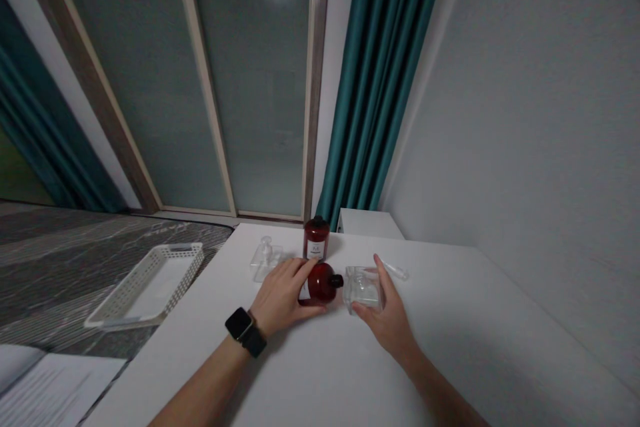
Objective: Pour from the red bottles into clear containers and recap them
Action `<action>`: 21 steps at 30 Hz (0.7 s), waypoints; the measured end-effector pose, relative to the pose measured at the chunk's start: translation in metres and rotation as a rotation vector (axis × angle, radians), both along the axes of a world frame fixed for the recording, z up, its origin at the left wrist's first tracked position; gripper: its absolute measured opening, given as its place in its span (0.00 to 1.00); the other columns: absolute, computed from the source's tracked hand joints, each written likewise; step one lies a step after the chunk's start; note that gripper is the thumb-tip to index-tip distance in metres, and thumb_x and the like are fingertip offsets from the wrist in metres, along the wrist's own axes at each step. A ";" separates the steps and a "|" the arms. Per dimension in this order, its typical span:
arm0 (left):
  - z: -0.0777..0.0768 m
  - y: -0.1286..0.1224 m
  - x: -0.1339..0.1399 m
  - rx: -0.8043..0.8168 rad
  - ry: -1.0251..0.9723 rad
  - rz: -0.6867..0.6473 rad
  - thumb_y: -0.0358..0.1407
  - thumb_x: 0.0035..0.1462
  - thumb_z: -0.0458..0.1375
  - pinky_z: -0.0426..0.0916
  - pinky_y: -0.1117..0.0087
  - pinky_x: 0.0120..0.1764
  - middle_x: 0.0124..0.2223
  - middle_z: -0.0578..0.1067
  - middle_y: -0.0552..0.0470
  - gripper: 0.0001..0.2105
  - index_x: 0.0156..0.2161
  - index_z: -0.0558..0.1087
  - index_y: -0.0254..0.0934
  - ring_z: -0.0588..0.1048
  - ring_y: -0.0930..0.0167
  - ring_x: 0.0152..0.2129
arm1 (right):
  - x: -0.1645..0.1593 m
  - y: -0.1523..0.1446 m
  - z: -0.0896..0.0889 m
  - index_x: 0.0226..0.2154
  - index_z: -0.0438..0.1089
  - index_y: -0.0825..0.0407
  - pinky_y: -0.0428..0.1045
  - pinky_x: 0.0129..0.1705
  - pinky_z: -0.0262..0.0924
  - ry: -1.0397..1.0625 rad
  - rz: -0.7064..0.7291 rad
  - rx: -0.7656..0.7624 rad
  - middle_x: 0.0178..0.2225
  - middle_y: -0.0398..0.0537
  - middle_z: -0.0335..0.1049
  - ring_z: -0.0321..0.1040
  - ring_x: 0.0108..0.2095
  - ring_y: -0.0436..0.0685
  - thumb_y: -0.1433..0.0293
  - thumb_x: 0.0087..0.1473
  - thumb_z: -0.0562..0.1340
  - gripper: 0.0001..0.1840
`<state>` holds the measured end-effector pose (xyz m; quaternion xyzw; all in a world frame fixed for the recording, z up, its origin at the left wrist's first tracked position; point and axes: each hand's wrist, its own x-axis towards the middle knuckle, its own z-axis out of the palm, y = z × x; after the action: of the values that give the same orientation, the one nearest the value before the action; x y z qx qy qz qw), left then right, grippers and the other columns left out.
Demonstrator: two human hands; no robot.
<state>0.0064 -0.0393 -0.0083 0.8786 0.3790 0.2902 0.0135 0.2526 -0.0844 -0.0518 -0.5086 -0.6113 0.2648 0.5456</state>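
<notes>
A: What is the left hand [285,288] doing?
B: It's gripping a dark red bottle [323,284] (sideways, its black cap [337,281] pointing right) at the white table [425,360]
A: And the right hand [391,321]?
B: Its thumb and fingers are clasping a clear glass jar [361,290] just beside that cap; whether they're touching, I can't tell
A: What's standing behind?
B: An upright dark red bottle [315,233] is showing its white label, a clear knobbed piece [267,255] is resting leftward, and a clear tube [397,271] is lying beyond the jar
</notes>
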 end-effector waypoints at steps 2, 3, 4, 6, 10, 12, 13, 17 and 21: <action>0.001 0.000 -0.001 0.005 0.001 -0.002 0.47 0.48 0.69 0.72 0.54 0.44 0.50 0.73 0.42 0.38 0.60 0.60 0.40 0.73 0.55 0.44 | -0.001 0.000 0.000 0.68 0.45 0.47 0.62 0.60 0.60 -0.023 -0.006 0.005 0.56 0.54 0.66 0.67 0.55 0.65 0.62 0.47 0.71 0.53; 0.001 0.000 -0.002 0.010 0.000 -0.004 0.46 0.49 0.69 0.72 0.55 0.44 0.50 0.73 0.42 0.37 0.61 0.60 0.40 0.73 0.55 0.44 | -0.001 -0.001 0.000 0.68 0.45 0.47 0.63 0.60 0.59 -0.045 -0.012 0.008 0.56 0.54 0.66 0.66 0.55 0.66 0.63 0.46 0.71 0.53; 0.002 0.000 -0.002 0.015 0.001 -0.004 0.46 0.49 0.68 0.72 0.55 0.44 0.50 0.73 0.42 0.37 0.61 0.60 0.40 0.73 0.56 0.44 | -0.002 -0.001 0.000 0.68 0.46 0.47 0.64 0.61 0.58 -0.070 -0.019 0.010 0.56 0.54 0.65 0.65 0.56 0.67 0.62 0.46 0.71 0.53; 0.002 -0.001 -0.002 0.022 0.014 0.003 0.46 0.50 0.68 0.72 0.56 0.44 0.50 0.73 0.42 0.36 0.60 0.60 0.40 0.73 0.56 0.44 | -0.004 -0.001 -0.001 0.68 0.47 0.47 0.66 0.61 0.55 -0.103 -0.028 0.007 0.56 0.54 0.65 0.64 0.57 0.68 0.62 0.45 0.72 0.53; 0.001 -0.001 -0.001 0.019 0.057 0.011 0.48 0.51 0.67 0.71 0.55 0.43 0.49 0.74 0.42 0.34 0.59 0.61 0.39 0.74 0.56 0.43 | -0.006 0.000 -0.008 0.64 0.51 0.45 0.66 0.59 0.59 -0.030 0.022 -0.009 0.54 0.53 0.65 0.67 0.54 0.66 0.64 0.42 0.73 0.50; 0.000 0.000 -0.001 0.016 0.066 0.012 0.49 0.50 0.67 0.71 0.55 0.44 0.49 0.74 0.42 0.35 0.59 0.62 0.38 0.74 0.55 0.43 | -0.007 0.001 -0.013 0.60 0.53 0.45 0.65 0.57 0.62 0.016 0.038 0.002 0.53 0.54 0.66 0.68 0.53 0.66 0.65 0.41 0.74 0.47; 0.000 0.000 -0.001 0.015 0.068 0.010 0.49 0.50 0.67 0.71 0.54 0.44 0.49 0.74 0.42 0.35 0.59 0.62 0.38 0.74 0.55 0.43 | -0.008 0.001 -0.014 0.57 0.53 0.44 0.65 0.56 0.62 0.027 0.039 0.013 0.53 0.54 0.66 0.68 0.53 0.66 0.65 0.40 0.74 0.45; -0.001 0.002 -0.001 0.027 0.060 -0.012 0.50 0.49 0.67 0.70 0.53 0.45 0.50 0.74 0.41 0.36 0.60 0.62 0.39 0.74 0.54 0.44 | -0.010 0.001 -0.014 0.50 0.55 0.44 0.63 0.56 0.62 0.037 0.042 0.105 0.54 0.54 0.65 0.66 0.54 0.64 0.69 0.41 0.74 0.38; 0.000 0.001 -0.002 0.035 0.053 -0.015 0.51 0.49 0.67 0.70 0.52 0.45 0.50 0.75 0.41 0.36 0.60 0.62 0.40 0.75 0.53 0.44 | -0.011 0.000 -0.011 0.47 0.56 0.45 0.63 0.55 0.62 -0.014 0.006 0.161 0.52 0.54 0.65 0.66 0.53 0.64 0.69 0.40 0.74 0.36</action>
<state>0.0048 -0.0384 -0.0084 0.8890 0.3675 0.2731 -0.0097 0.2419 -0.0844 -0.0624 -0.4632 -0.6359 0.2127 0.5795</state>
